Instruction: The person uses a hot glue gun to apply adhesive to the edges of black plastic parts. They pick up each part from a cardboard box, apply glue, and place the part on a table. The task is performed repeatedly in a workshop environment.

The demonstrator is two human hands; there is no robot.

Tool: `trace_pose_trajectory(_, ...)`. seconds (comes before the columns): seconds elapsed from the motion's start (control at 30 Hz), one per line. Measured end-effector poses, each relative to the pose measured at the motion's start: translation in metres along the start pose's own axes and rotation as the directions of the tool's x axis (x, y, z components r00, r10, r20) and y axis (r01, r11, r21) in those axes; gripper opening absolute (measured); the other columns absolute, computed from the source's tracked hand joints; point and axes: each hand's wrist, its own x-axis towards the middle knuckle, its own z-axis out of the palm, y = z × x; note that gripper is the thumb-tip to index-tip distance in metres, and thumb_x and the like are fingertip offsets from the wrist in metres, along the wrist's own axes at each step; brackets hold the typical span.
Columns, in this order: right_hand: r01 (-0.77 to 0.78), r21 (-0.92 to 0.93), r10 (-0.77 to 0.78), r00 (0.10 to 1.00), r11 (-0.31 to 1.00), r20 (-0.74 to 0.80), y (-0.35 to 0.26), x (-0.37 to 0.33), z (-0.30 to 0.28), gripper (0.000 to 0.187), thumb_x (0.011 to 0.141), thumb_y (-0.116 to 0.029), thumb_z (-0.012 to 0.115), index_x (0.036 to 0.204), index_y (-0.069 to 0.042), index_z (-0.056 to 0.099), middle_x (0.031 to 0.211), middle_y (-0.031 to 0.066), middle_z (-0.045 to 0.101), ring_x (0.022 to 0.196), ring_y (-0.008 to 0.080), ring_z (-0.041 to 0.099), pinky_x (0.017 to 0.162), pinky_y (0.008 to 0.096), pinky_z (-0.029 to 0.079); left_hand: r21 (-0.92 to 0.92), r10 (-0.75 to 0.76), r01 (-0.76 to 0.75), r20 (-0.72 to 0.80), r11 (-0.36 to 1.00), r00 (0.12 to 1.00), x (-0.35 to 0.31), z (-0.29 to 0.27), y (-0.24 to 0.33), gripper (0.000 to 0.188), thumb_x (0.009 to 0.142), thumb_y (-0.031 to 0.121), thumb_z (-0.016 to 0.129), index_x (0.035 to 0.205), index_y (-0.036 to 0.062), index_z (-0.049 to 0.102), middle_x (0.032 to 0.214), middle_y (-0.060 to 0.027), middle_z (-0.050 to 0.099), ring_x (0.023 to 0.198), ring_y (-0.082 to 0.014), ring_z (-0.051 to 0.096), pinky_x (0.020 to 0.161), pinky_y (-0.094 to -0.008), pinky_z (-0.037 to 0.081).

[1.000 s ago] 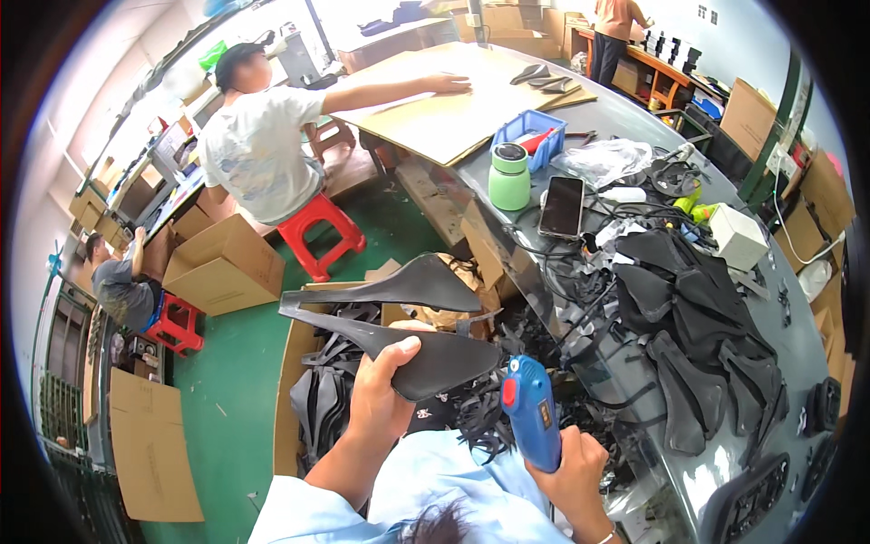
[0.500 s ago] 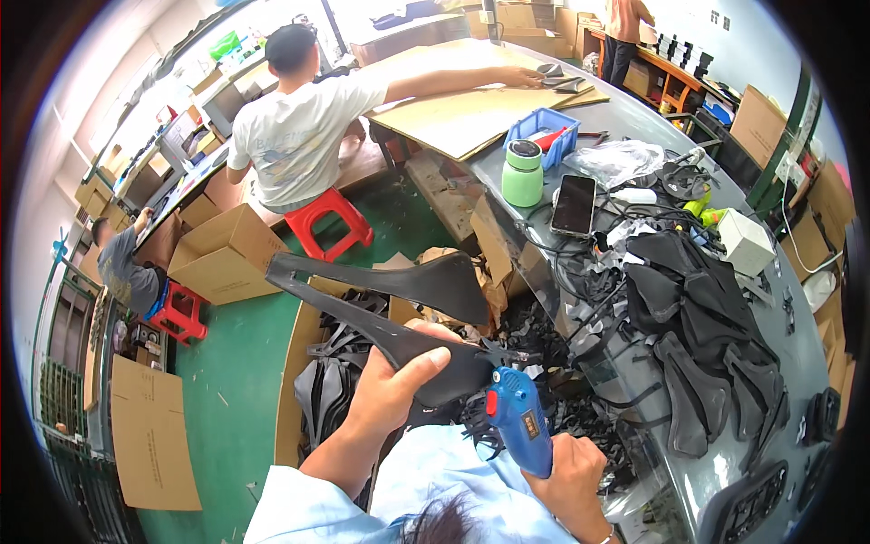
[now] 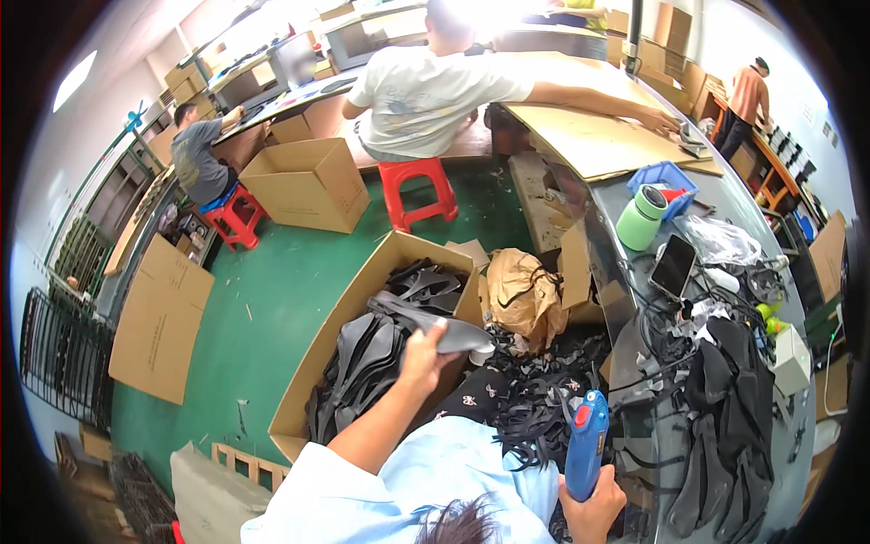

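Head view: my left hand (image 3: 422, 364), partly closed, holds a dark saddle-shaped shell (image 3: 462, 337) near its broad end, above similar shells (image 3: 367, 349) in the cardboard box (image 3: 326, 349). Looks light, thin, springy, perhaps slick; broad end seems the surest hold, narrow nose likely flexes. Right hand (image 3: 591, 506) curls round a blue handheld power tool (image 3: 589, 444).

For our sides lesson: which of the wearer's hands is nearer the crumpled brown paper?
Left. In the picture, the left hand is below and left of the crumpled brown paper; the right hand, gripping a blue tool, is farther below and rightward.
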Motion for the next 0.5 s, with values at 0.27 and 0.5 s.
trace_pose_trajectory(0.27,0.037,0.058,-0.039,0.998,0.998,0.044,0.0,-0.001,0.007,0.043,0.059,-0.022,0.08,0.086,-0.005,0.051,0.065,0.0186,0.058,0.06,0.039,0.057,0.054,0.0451,0.044,-0.032,-0.114,0.111,-0.384,0.993,0.916,0.082,-0.139,-0.058,0.032,0.085,0.013,0.06,0.111,0.0037,0.043,0.099,-0.0132,0.056,0.083,-0.025,0.061,0.069,-0.0356,0.054)
trace_pose_trajectory(0.5,-0.017,0.086,0.017,1.0,0.996,0.008,0.009,-0.004,0.01,0.045,0.06,-0.031,0.08,0.076,-0.005,0.047,0.058,0.0133,0.053,0.054,0.0344,0.057,0.05,0.0409,0.044,0.295,-0.162,0.188,-0.11,0.937,0.981,0.046,-0.044,-0.081,0.014,0.089,0.016,0.054,0.1,0.0067,0.053,0.087,-0.0064,0.06,0.076,-0.0158,0.061,0.066,-0.0291,0.052)
